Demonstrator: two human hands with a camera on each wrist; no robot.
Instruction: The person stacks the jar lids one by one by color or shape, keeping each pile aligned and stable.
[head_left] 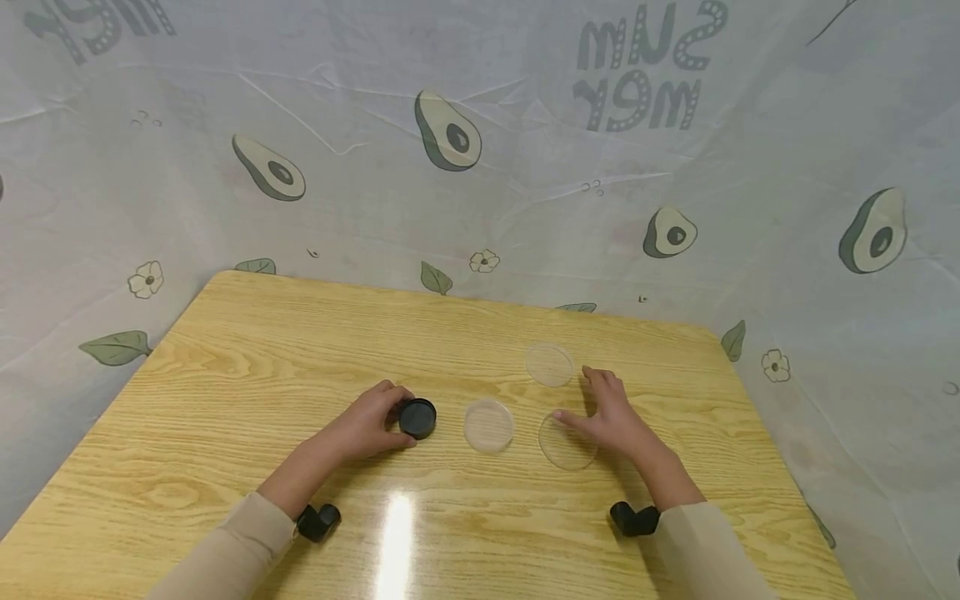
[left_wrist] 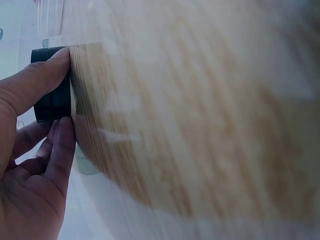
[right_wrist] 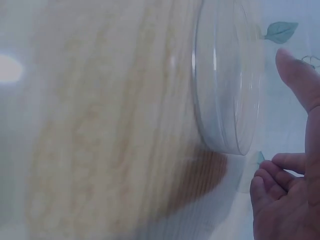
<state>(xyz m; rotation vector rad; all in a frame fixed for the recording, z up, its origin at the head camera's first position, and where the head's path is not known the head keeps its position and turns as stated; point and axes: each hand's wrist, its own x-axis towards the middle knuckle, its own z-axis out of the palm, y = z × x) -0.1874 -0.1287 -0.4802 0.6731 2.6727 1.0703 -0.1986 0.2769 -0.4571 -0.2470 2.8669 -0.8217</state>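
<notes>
At its rim, my left hand (head_left: 367, 422) holds a short black round container (head_left: 417, 419) standing on the table. The left wrist view shows the thumb on one side of that container (left_wrist: 52, 102) and the fingers on the other. My right hand (head_left: 611, 414) hovers with thumb and fingers spread, nothing between them. Under its thumb lies a clear round dish (head_left: 564, 454), partly covered by the hand; in the right wrist view this clear dish (right_wrist: 222, 85) appears apart from the fingers. Between the hands sits a smaller clear round dish (head_left: 489, 426).
Farther back on the wooden table (head_left: 337, 333) lies another thin clear disc or dish (head_left: 550, 365), left of the right fingertips. A printed cloth (head_left: 360, 192) hangs behind the table's back edge. Small black devices are worn on both wrists.
</notes>
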